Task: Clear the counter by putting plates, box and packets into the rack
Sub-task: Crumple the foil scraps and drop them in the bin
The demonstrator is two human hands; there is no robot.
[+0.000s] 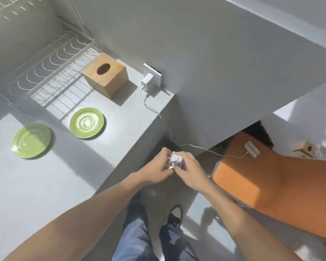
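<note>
Between both hands' grip, packets (175,159).

Hard sunlight throws sharp shadows across the counter (36,185); wide-angle edges bend, detail slightly soft.

Home kitchen, dish rack (51,72), plates (86,122)

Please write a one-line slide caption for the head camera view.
Both hands, left hand and right hand, hold crumpled packets; two green plates and wooden box remain on counter.
</note>
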